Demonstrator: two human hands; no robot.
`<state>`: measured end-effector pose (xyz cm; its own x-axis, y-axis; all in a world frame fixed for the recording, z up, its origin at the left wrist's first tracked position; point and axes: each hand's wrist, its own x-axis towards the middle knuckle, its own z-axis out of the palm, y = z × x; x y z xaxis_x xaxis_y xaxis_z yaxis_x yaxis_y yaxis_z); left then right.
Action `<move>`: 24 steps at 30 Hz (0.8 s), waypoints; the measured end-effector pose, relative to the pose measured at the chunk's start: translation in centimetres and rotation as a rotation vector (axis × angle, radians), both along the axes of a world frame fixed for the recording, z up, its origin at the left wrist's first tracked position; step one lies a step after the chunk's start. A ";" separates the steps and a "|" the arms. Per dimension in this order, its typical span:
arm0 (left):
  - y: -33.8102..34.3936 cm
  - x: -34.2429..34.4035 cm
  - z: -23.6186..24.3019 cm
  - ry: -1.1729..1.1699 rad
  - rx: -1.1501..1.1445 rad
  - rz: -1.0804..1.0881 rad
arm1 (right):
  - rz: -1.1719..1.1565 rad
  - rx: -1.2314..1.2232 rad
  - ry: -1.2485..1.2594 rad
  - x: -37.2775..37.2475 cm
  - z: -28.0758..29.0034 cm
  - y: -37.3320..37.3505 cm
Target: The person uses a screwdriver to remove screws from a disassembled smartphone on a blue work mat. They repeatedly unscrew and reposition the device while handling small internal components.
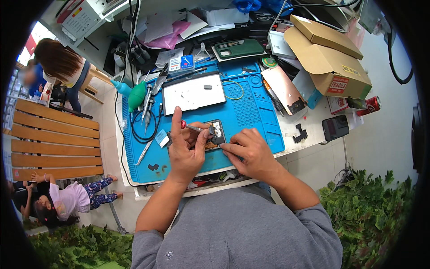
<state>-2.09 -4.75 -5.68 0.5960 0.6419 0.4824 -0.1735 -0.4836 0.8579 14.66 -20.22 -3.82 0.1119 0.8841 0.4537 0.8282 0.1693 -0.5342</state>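
Observation:
An opened smartphone (pixel 219 129) with exposed inner parts lies on the blue repair mat (pixel 244 110), between my hands. My left hand (pixel 184 157) is closed around a slim screwdriver (pixel 192 127) with a red end cap, while its index finger points up. The shaft slants over the phone; its tip is hard to see. At the phone's lower right corner, my right hand (pixel 251 152) has thumb and fingers pinched beside a small dark part (pixel 217 141). What sits between those fingertips is hidden. Part of the phone is covered by my left hand.
A white tray (pixel 192 96) lies beyond the phone. Tweezers (pixel 143 153), a green blower bulb (pixel 137 96) and a coiled black cable (pixel 144 130) are leftward. Rightward are a rose-coloured phone housing (pixel 284 85), cardboard box (pixel 331 71), action camera (pixel 335 128) and drink can (pixel 372 104).

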 end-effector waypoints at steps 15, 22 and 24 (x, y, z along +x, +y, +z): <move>0.2 0.0 -0.1 0.039 0.067 0.002 | 0.006 -0.013 -0.080 0.8 0.6 1.2; 0.3 0.0 0.1 0.048 0.083 -0.023 | 0.016 -0.027 -0.194 0.7 0.3 1.5; 0.3 0.0 0.0 0.044 0.073 -0.019 | 0.018 -0.028 -0.211 0.7 0.2 1.4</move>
